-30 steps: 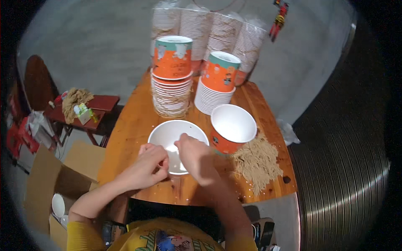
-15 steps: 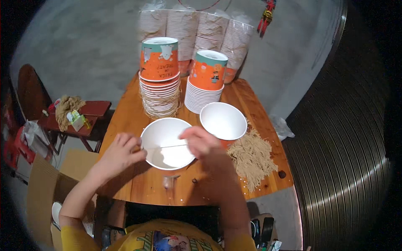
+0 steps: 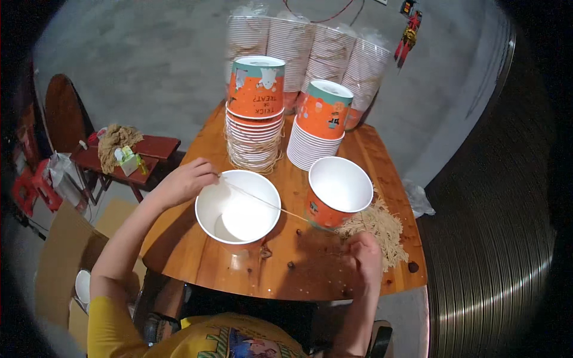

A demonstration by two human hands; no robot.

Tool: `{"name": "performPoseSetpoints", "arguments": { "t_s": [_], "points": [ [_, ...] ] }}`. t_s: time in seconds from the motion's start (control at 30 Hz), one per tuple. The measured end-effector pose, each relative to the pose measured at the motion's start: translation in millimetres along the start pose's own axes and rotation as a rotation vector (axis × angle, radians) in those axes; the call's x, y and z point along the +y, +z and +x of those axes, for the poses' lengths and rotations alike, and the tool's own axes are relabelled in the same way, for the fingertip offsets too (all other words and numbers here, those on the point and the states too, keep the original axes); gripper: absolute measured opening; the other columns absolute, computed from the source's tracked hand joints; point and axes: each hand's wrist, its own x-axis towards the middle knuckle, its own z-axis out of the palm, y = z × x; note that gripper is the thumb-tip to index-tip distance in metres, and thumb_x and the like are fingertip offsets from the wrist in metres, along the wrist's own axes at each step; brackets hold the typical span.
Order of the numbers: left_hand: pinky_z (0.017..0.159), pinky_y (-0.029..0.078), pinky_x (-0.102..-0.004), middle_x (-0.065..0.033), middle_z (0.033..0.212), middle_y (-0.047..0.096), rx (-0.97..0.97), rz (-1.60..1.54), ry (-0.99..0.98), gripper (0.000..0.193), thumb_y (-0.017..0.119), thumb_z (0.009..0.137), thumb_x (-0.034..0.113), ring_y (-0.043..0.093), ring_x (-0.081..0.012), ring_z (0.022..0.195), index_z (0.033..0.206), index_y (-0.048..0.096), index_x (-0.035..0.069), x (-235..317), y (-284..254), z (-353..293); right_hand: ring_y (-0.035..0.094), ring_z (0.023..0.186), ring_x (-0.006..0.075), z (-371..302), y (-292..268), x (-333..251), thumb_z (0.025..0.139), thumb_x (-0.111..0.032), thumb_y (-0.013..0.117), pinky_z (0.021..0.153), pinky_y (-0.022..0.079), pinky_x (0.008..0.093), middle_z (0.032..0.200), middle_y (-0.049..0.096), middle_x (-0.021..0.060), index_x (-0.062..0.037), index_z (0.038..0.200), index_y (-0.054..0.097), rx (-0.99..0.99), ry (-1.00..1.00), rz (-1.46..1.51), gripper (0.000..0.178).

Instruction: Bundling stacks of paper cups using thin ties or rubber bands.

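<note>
A thin beige cord (image 3: 253, 196) runs slantwise from my left hand (image 3: 190, 180) across the mouth of a white-lined paper bucket (image 3: 239, 209) and toward my right hand (image 3: 364, 256). My left fingers pinch one end at the bucket's left rim. Curled fingers of my right hand hold the other part, right of the bucket and beside a pile of cut beige cords (image 3: 382, 232). A second paper bucket (image 3: 340, 188), orange outside and open upward, stands at the pile's left edge.
Two stacks of upside-down orange buckets stand behind: the left stack (image 3: 255, 98) has cords round its rims, the right stack (image 3: 322, 119) has none visible. Tall plastic-wrapped bucket stacks (image 3: 322, 56) line the table's back. A cardboard box (image 3: 65, 262) sits at the left, a red bench (image 3: 152, 148) beyond.
My right hand has moved right and nearer, away from the front bucket, drawing the cord out longer. My left hand has shifted up to the rim. The whole view has swung slightly left.
</note>
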Motion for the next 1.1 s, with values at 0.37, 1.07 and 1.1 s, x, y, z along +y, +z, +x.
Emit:
{"name": "performPoseSetpoints", "arguments": {
  "t_s": [0.37, 1.07, 1.1],
  "points": [
    [0.085, 0.043, -0.0357, -0.0104, 0.101, 0.055, 0.128, -0.768, -0.302, 0.032, 0.069, 0.082, 0.019, 0.052, -0.0277, 0.094, 0.107, 0.056, 0.005, 144, -22, 46, 0.054, 0.095, 0.0213, 3, 89, 11, 0.080, 0.002, 0.061, 0.082, 0.045, 0.0299, 0.104, 0.054, 0.0105, -0.0030, 0.092, 0.056, -0.039, -0.563, -0.264, 0.013],
    [0.063, 0.047, -0.0371, -0.0088, 0.075, 0.055, 0.070, -0.314, -0.083, 0.014, 0.063, 0.083, 0.015, 0.055, -0.0271, 0.073, 0.082, 0.055, 0.004, 139, -16, 55, 0.054, 0.071, 0.0053, 9, 101, 24, 0.090, -0.004, 0.058, 0.066, 0.045, 0.0215, 0.080, 0.061, 0.0021, 0.0009, 0.100, 0.056, -0.253, -0.247, -0.175, 0.011],
    [0.063, 0.046, -0.0374, -0.0085, 0.076, 0.055, 0.049, -0.334, -0.081, 0.013, 0.063, 0.083, 0.015, 0.054, -0.0270, 0.074, 0.081, 0.055, 0.004, 138, -15, 55, 0.054, 0.071, 0.0053, 8, 101, 23, 0.090, -0.004, 0.058, 0.066, 0.045, 0.0215, 0.080, 0.061, 0.0021, 0.0009, 0.100, 0.056, -0.249, -0.246, -0.172, 0.011]
  ]
}}
